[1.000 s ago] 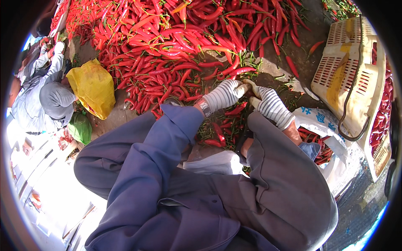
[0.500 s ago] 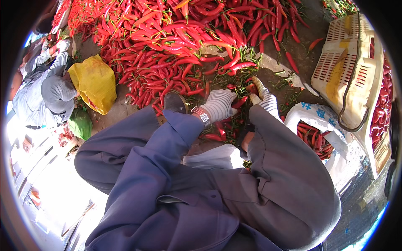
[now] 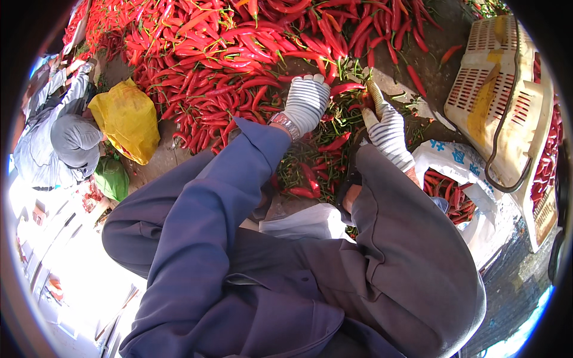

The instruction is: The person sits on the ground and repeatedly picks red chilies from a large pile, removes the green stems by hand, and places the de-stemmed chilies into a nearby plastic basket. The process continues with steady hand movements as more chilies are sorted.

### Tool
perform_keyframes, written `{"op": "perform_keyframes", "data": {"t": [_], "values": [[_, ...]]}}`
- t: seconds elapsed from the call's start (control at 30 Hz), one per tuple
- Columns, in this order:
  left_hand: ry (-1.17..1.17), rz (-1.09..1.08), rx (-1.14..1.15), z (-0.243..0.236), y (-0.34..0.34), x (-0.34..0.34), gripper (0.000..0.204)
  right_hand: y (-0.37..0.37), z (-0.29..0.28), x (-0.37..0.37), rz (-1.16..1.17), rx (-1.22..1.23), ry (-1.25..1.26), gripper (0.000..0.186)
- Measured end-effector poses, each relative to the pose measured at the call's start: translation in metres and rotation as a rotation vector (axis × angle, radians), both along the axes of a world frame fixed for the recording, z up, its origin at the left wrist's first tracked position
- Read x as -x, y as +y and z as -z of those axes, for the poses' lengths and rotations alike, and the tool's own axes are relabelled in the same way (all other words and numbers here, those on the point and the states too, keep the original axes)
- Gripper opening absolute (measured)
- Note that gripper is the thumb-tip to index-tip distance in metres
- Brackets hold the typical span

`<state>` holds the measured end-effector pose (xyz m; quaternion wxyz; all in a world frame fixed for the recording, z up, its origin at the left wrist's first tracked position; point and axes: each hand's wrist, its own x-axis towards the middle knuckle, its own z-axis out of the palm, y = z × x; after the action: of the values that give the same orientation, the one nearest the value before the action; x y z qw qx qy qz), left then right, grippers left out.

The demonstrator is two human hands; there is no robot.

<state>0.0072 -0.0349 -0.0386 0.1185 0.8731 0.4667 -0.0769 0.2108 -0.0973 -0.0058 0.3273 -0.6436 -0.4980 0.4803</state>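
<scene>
My left hand [image 3: 306, 106], in a white glove with grey stripes, is at the near edge of a big heap of red chili peppers [image 3: 239, 71]. Its fingers curl down over the peppers, and the fingertips are hidden. To the right, my right hand [image 3: 389, 132], gloved alike, has thumb and forefinger around a red chili pepper [image 3: 365, 99], largely covered by the glove. Between and below the hands lie green stems [image 3: 298, 158] with several loose red peppers [image 3: 309, 178] among them.
A white sack [image 3: 444, 158] of peppers stands beside my right knee, with a cream plastic crate [image 3: 483, 89] tipped behind it. White cloth or plastic [image 3: 307, 222] lies between my legs. At left, a person in a grey hood [image 3: 76, 140] sits by a yellow bag [image 3: 126, 119].
My left hand has moved up and away from the stems to the heap's edge. My right hand has shifted slightly up and right, still pinching. The loose peppers between my feet are more exposed.
</scene>
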Motion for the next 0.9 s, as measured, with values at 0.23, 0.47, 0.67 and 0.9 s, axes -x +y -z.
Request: {"op": "perform_keyframes", "data": {"t": [0.23, 0.47, 0.67, 0.9], "values": [[-0.305, -0.072, 0.283, -0.022, -0.015, 0.028, 0.041, 0.018, 0.012, 0.01, -0.577, -0.655, -0.655, 0.067], [-0.691, -0.395, 0.695, 0.017, -0.056, 0.03, 0.046, 0.0, 0.041, 0.021, -0.664, -0.518, -0.445, 0.055], [-0.682, -0.521, 0.94, 0.024, -0.066, 0.028, 0.04, 0.008, 0.037, 0.018, -0.787, -0.392, -0.466, 0.053], [-0.833, -0.501, 0.942, 0.027, -0.061, 0.019, 0.039, 0.008, 0.016, 0.014, -0.913, -0.233, -0.513, 0.051]]}}
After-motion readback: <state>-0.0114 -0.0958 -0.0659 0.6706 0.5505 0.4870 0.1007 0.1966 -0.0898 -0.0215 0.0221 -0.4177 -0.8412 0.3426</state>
